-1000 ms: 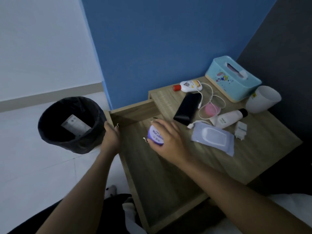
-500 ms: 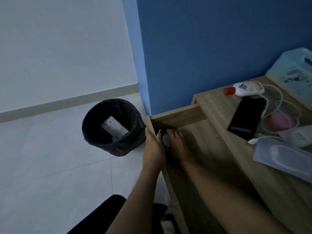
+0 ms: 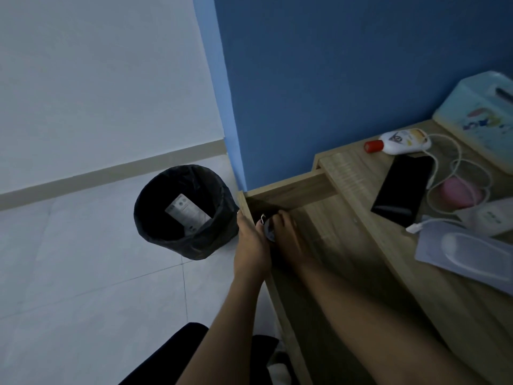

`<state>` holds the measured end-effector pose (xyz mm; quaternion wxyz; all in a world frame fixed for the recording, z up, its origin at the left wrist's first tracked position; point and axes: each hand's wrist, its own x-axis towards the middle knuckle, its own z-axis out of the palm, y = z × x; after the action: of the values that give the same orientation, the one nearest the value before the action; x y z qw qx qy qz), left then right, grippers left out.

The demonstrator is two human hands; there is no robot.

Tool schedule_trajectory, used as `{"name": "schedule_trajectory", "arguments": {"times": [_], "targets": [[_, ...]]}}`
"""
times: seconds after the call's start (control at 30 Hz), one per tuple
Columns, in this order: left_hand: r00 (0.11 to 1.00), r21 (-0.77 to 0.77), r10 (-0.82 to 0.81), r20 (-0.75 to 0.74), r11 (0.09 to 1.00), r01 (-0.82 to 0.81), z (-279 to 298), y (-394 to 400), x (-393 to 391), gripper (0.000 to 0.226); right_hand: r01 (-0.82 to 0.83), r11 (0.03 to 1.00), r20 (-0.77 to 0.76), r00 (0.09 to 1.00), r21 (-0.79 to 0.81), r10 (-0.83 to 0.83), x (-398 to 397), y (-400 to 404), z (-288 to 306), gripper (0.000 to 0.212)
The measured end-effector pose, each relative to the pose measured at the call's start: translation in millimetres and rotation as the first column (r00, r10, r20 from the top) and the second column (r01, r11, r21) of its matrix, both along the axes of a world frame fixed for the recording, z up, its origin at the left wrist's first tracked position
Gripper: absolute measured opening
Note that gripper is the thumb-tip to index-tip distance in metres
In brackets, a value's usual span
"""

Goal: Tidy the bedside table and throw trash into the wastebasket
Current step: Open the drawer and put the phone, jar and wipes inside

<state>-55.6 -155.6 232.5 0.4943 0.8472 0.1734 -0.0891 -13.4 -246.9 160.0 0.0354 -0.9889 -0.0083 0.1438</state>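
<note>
While both hands (image 3: 251, 245) (image 3: 287, 234) grip a small jar (image 3: 268, 230), the wastebasket (image 3: 155, 234) holds a carton (image 3: 187, 212)

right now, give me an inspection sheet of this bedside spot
surface: wooden bedside table, drawer pulled open
job's things: black-lined wastebasket on the floor left of the table, a printed packet inside
clutter: phone, white bottle, wipes pack, tissue box, pink round item
hands: left hand at the drawer's left edge; right hand in the drawer corner; a small round object between them, grip unclear
cables: white cable looped on top
surroundings: blue wall, pale floor tiles
</note>
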Motion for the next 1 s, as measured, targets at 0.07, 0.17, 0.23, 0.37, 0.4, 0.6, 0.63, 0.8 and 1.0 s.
{"name": "schedule_trajectory", "arguments": {"times": [0.07, 0.17, 0.23, 0.37, 0.4, 0.6, 0.63, 0.8, 1.0], "targets": [[1.0, -0.021, -0.009, -0.022, 1.0, 0.009, -1, 1, -1, 0.06, -0.124, 0.992, -0.001, 0.992, 0.032, 0.125, 0, 7, -13, 0.066], [0.999, -0.008, -0.003, -0.042, 1.0, 0.003, -3, 1, 0, 0.059, -0.123, 0.934, 0.207, 0.977, 0.336, 0.054, -4, 1, -7, 0.058], [0.999, -0.002, -0.005, -0.035, 1.0, 0.005, -2, 0, -2, 0.058, -0.063, 0.852, 0.238, 0.968, 0.52, -0.073, -11, -6, -8, 0.052], [1.0, 0.009, 0.004, -0.027, 1.0, -0.003, -1, -1, 0, 0.058, 0.279, 0.676, 0.137, 0.859, 0.682, -0.493, -14, -16, -4, 0.037], [0.999, 0.017, 0.012, -0.043, 1.0, -0.012, -1, -1, 0, 0.058, 0.371, 0.59, 0.035, 0.826, 0.717, -0.563, -14, -19, -2, 0.035], [0.999, 0.006, 0.009, -0.051, 1.0, -0.009, -6, 1, 2, 0.055, 0.573, 0.298, -0.327, 0.741, 0.763, -0.587, -12, -16, -2, 0.04], [0.998, 0.016, 0.014, -0.061, 1.0, -0.013, -8, 1, 3, 0.056, 0.573, 0.299, -0.334, 0.745, 0.763, -0.577, -13, -13, -2, 0.039], [0.998, 0.026, 0.006, -0.058, 1.0, -0.004, -10, 2, 4, 0.057, 0.551, 0.346, -0.332, 0.786, 0.76, -0.522, -9, -2, -1, 0.032], [0.998, -0.013, -0.014, -0.065, 1.0, 0.013, -15, 5, 6, 0.058, 0.535, 0.453, -0.312, 0.821, 0.713, -0.478, -9, 1, 10, 0.03]]}}
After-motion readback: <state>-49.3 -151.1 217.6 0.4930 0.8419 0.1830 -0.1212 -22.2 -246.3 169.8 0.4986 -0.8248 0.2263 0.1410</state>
